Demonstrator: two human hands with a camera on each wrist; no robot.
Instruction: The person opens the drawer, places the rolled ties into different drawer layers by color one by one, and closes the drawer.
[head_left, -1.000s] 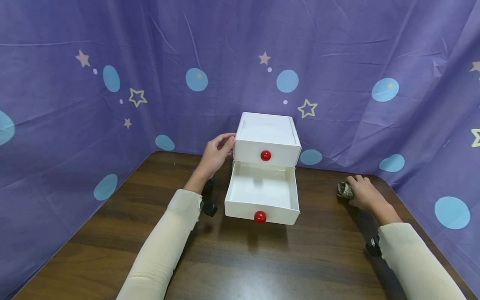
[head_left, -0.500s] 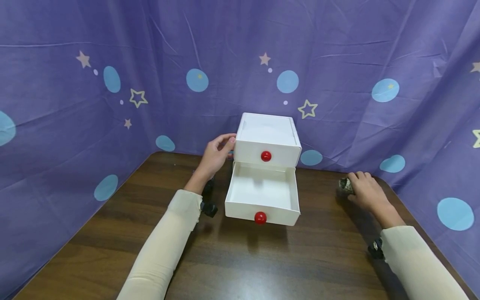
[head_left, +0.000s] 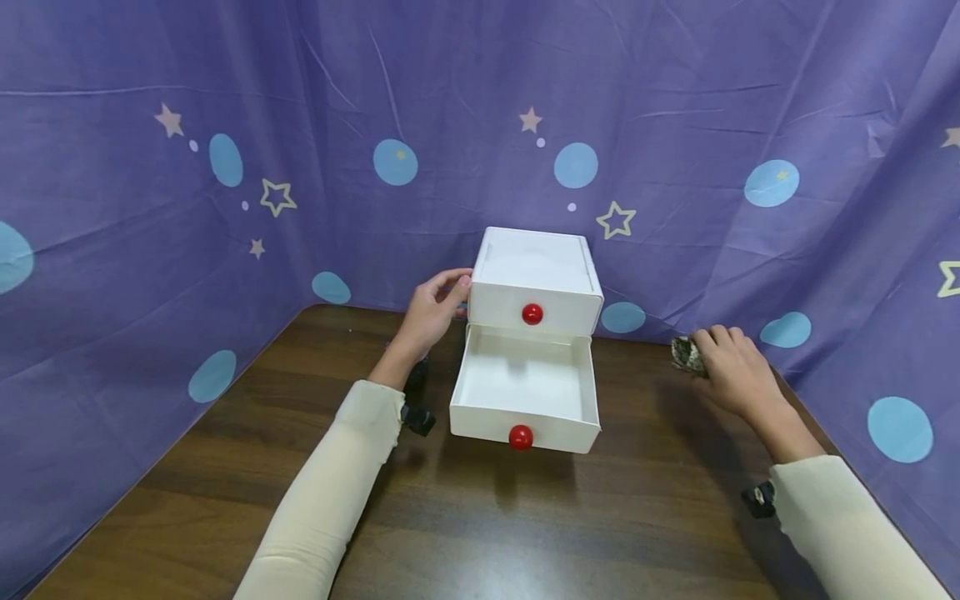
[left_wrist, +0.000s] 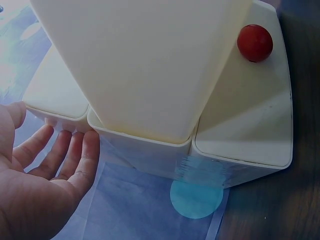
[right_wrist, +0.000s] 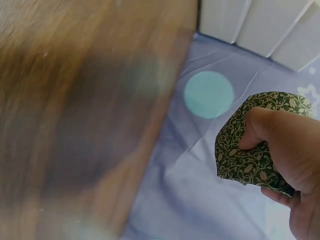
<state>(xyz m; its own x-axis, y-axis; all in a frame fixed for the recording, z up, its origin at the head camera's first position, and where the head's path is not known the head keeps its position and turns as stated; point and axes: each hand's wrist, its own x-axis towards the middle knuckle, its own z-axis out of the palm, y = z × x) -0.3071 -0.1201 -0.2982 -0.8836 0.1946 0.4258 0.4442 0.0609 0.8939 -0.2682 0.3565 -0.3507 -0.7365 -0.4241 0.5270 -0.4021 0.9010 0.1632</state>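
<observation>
In the head view my right hand (head_left: 735, 371) holds a small dark green object (head_left: 687, 356) at the back right, over the table. The right wrist view shows angular edges and a cream vine pattern on this object (right_wrist: 240, 155), with my thumb across its near face. A white drawer cabinet (head_left: 536, 260) stands at the back centre. One drawer (head_left: 483, 421) with a red knob (head_left: 521, 437) is pulled out below the closed top drawer. My left hand (head_left: 429, 312) touches the cabinet's left side; in the left wrist view its fingers (left_wrist: 65, 155) rest along the top tier's edge.
A closed lower tier (left_wrist: 245, 110) with its own red knob (left_wrist: 255, 43) shows in the left wrist view. The brown wooden table (head_left: 645, 517) runs back to a purple curtain (head_left: 450, 75) with stars and dots, which also hangs along both sides.
My right hand has risen with the green patterned object, and its shadow on the table now lies farther from it. My left hand and the drawer cabinet have stayed put.
</observation>
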